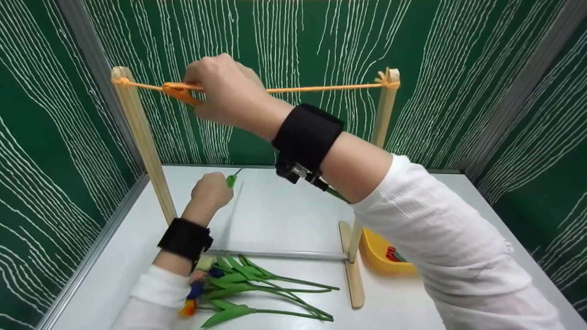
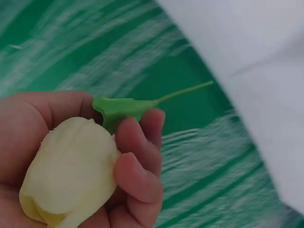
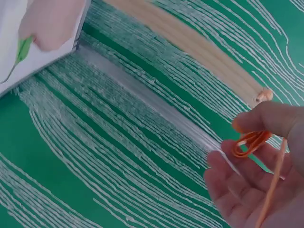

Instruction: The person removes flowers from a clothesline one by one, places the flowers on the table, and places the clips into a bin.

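Observation:
My right hand (image 1: 224, 89) is raised at the left part of an orange string (image 1: 321, 88) tied between two wooden posts. Its thumb and fingers pinch an orange clothespin (image 1: 170, 87), whose far end is right at the string. Lower down, beside the left post (image 1: 144, 142), my left hand (image 1: 211, 190) holds an artificial tulip. In the left wrist view the tulip's cream bloom (image 2: 71, 166) lies in the palm, with fingers curled round it. A green leaf and thin stem (image 2: 183, 92) stick out past the fingertips.
Several artificial tulips (image 1: 275, 288) with long green stems lie on the white table (image 1: 284, 197), in front of a clear crossbar (image 1: 293, 254). A yellow tray (image 1: 383, 266) with small red and green things stands beyond the right post's wooden foot (image 1: 354, 284). Green walls (image 1: 316, 46) enclose the table.

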`<action>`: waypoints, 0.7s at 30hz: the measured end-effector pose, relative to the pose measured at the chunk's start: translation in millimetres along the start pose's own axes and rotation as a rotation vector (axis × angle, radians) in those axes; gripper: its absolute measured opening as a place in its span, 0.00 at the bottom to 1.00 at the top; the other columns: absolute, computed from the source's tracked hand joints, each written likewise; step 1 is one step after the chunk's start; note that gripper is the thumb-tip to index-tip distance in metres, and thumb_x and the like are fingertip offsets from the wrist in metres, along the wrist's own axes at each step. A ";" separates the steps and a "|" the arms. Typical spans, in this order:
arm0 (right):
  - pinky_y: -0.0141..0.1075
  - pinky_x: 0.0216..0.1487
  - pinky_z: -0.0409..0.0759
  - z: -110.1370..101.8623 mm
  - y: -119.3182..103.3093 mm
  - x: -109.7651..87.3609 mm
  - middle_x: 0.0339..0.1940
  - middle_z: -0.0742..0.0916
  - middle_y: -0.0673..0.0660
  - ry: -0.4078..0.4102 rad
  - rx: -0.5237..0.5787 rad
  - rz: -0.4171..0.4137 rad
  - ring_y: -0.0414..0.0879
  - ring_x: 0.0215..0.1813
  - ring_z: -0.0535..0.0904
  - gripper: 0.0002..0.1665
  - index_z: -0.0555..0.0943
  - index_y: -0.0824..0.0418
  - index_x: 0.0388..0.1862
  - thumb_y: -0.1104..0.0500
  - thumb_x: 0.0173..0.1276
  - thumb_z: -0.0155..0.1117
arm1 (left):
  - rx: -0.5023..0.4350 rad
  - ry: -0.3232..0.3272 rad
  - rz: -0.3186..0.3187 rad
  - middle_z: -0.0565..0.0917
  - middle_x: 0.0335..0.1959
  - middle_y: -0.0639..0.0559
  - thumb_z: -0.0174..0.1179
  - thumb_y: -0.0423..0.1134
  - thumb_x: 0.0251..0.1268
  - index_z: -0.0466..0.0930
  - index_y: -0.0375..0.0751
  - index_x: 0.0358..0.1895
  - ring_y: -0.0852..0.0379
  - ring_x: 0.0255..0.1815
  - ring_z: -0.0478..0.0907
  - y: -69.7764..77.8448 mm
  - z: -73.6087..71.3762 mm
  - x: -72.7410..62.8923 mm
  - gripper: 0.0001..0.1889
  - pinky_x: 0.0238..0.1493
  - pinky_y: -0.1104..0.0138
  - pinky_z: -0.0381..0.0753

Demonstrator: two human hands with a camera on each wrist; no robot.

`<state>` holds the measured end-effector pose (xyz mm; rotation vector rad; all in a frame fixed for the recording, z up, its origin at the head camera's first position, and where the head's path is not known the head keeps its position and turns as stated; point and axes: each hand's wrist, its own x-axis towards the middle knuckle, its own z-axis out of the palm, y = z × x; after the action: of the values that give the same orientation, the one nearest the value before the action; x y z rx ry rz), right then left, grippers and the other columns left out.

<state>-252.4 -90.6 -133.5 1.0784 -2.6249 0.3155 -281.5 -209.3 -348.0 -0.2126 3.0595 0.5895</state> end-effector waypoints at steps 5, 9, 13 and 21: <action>0.27 0.44 0.77 -3.1 7.8 -4.6 0.45 0.85 0.48 -0.002 -0.091 -0.038 0.40 0.45 0.78 0.16 0.83 0.52 0.49 0.55 0.60 0.67 | -0.020 0.099 0.175 0.70 0.16 0.48 0.50 0.32 0.61 0.71 0.34 0.27 0.54 0.15 0.68 14.2 -12.2 -53.1 0.06 0.13 0.65 0.67; 0.29 0.41 0.70 2.4 18.0 -10.7 0.37 0.86 0.48 -0.029 -0.168 -0.088 0.42 0.39 0.77 0.11 0.85 0.53 0.42 0.54 0.59 0.67 | -0.019 0.104 0.240 0.74 0.19 0.46 0.53 0.34 0.62 0.73 0.34 0.35 0.53 0.15 0.71 21.7 -9.1 -92.5 0.05 0.16 0.64 0.70; 0.37 0.41 0.59 8.3 29.4 -18.6 0.33 0.85 0.46 -0.099 -0.289 -0.099 0.45 0.39 0.71 0.12 0.85 0.52 0.40 0.53 0.55 0.69 | -0.056 0.120 0.303 0.73 0.17 0.51 0.54 0.33 0.61 0.73 0.39 0.32 0.57 0.15 0.69 26.1 -1.6 -121.7 0.02 0.15 0.66 0.66; 0.43 0.47 0.65 3.4 50.7 -46.9 0.38 0.84 0.47 -0.193 -0.355 -0.148 0.47 0.45 0.72 0.32 0.73 0.51 0.59 0.51 0.53 0.70 | -0.184 0.313 0.382 0.78 0.22 0.52 0.53 0.28 0.64 0.74 0.39 0.36 0.57 0.21 0.74 22.3 -1.6 -139.2 0.03 0.25 0.63 0.74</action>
<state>-257.2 -25.9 -157.3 1.2158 -2.6038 -0.2903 -146.6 -171.3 -332.2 0.3181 3.3701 0.9386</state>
